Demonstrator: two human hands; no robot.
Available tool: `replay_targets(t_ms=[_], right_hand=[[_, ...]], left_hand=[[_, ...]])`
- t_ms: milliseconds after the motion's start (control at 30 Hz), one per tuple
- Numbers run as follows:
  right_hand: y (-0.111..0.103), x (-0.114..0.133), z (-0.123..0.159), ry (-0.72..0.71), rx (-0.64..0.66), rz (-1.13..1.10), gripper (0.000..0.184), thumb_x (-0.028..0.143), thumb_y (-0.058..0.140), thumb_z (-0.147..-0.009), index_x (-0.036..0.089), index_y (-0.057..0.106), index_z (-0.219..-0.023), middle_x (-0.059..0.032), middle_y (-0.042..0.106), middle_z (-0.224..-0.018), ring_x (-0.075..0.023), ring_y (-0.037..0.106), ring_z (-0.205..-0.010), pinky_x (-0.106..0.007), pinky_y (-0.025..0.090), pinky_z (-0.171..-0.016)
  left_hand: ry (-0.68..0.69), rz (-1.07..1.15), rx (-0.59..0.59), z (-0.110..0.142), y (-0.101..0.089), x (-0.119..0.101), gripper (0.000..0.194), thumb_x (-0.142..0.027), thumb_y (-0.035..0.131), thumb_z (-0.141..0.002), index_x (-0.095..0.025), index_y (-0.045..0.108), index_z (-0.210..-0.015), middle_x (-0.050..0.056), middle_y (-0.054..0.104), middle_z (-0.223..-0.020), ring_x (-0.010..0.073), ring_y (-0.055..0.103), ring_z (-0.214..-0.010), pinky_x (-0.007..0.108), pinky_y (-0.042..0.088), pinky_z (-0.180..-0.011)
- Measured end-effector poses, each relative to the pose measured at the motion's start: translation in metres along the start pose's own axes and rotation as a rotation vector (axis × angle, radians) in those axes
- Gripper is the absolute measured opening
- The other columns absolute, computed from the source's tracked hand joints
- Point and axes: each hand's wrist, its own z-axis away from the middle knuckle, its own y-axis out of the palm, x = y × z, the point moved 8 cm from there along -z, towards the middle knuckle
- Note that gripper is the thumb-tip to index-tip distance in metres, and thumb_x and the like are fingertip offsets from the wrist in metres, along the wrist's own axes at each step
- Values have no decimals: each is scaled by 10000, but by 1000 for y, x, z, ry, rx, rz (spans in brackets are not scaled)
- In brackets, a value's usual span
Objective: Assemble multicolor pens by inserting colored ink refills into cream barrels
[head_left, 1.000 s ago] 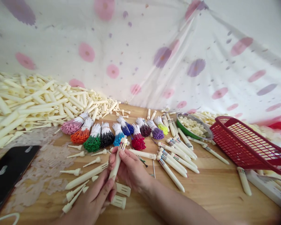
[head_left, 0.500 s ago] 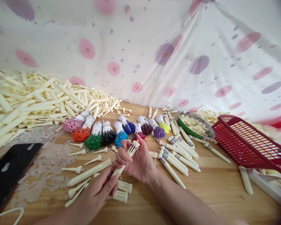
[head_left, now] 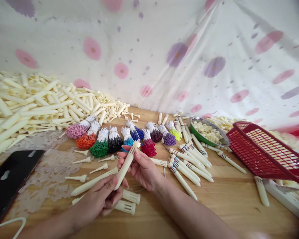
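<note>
A cream multicolour pen [head_left: 125, 167] with a slotted top is held slanting between my two hands. My left hand [head_left: 103, 196] is closed on its lower, tapered end. With thumb and fingers, my right hand [head_left: 144, 170] grips the slotted upper end; a little orange shows in the slots. Beneath and beside my left hand lie another cream barrel [head_left: 94, 182] and short slotted caps [head_left: 126, 206]. Bundles of refills with coloured ends, such as the red bundle [head_left: 149, 144] and the green bundle [head_left: 99, 144], lie just beyond my hands.
Cream barrels are heaped [head_left: 40, 106] at the left, above clear plastic pieces [head_left: 48, 179] and a black phone [head_left: 15, 182]. On the right lie several pens with coloured slots [head_left: 185, 186], a green-sided bowl [head_left: 195, 132] of small parts, a red basket [head_left: 254, 156] and a power strip [head_left: 284, 199].
My right hand's fingers, raised and looser around the pen's top half a second ago, now grip it. The pen's slotted end has shifted left and turned. My left hand keeps its hold.
</note>
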Motion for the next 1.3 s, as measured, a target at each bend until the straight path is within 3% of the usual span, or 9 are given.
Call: replay_targets(t_ms=[267, 367, 500, 600, 733, 933, 1067, 1200, 1300], right_hand=[[-2, -5, 0, 19, 23, -47, 401, 292, 798, -663, 190, 639, -1016, 3, 694, -887, -113, 641, -774, -278, 486, -836], [1, -3, -1, 27, 60, -53, 544, 471, 785, -626, 196, 622, -1066, -2, 685, -857, -127, 620, -770, -266, 473, -785], [14, 5, 0, 39, 136, -102, 713, 767, 430, -739, 158, 620, -1055, 3, 601, -649, -149, 538, -645, -312, 443, -706], [22, 11, 2, 53, 163, -139, 547, 627, 317, -887, 179, 623, -954, 32, 487, -549, -126, 449, -566, -290, 406, -659], [25, 14, 4, 32, 163, -131, 444, 574, 325, -905, 220, 593, -878, 47, 412, -508, -121, 396, -520, -268, 385, -600], [22, 1, 4, 21, 155, 40, 546, 721, 463, -755, 246, 531, -1016, -14, 601, -752, -180, 544, -679, -264, 427, -501], [17, 21, 5, -43, 119, 347, 362, 506, 589, -796, 211, 522, -995, -40, 640, -822, -184, 594, -756, -271, 445, -569], [-18, 121, 26, -352, -298, 1081, 312, 520, 475, -857, 211, 509, -886, 17, 568, -655, -138, 528, -609, -275, 419, -619], [-66, 178, 49, 31, -644, 1936, 310, 486, 479, -853, 201, 507, -733, 3, 546, -625, -152, 504, -596, -269, 370, -581]], left_hand=[[-43, 42, 100, 2, 4, 3, 462, -628, 597, -728, -175, 551, -808, -92, 417, -491, 27, 137, -375, 140, 109, -329], [-34, 4, 91, 0, 3, 1, 473, -636, 581, -733, -173, 559, -831, -92, 412, -492, 37, 144, -384, 145, 120, -334], [-42, -48, 113, -1, 5, 1, 440, -618, 569, -753, -182, 550, -812, -97, 396, -493, 42, 145, -385, 151, 128, -338], [-58, -102, 144, 1, 9, 2, 432, -615, 529, -785, -185, 547, -822, -94, 402, -508, 45, 155, -393, 159, 137, -350], [-65, -154, 151, 4, 12, 1, 415, -607, 491, -815, -194, 535, -821, -91, 409, -524, 49, 164, -407, 169, 146, -375], [-11, -131, 115, -1, 4, 0, 429, -614, 513, -797, -187, 544, -825, -90, 402, -515, 53, 179, -411, 170, 149, -373], [29, -48, 42, -1, -1, -8, 412, -588, 559, -784, -183, 544, -860, -92, 428, -529, 33, 141, -401, 159, 110, -366], [66, 57, 33, 2, 0, -15, 354, -527, 600, -793, -209, 509, -918, -65, 529, -633, 16, 173, -392, 143, 112, -356], [87, 101, 42, 1, 2, -19, 348, -500, 628, -786, -204, 506, -924, -46, 548, -660, 19, 234, -397, 140, 154, -349]])
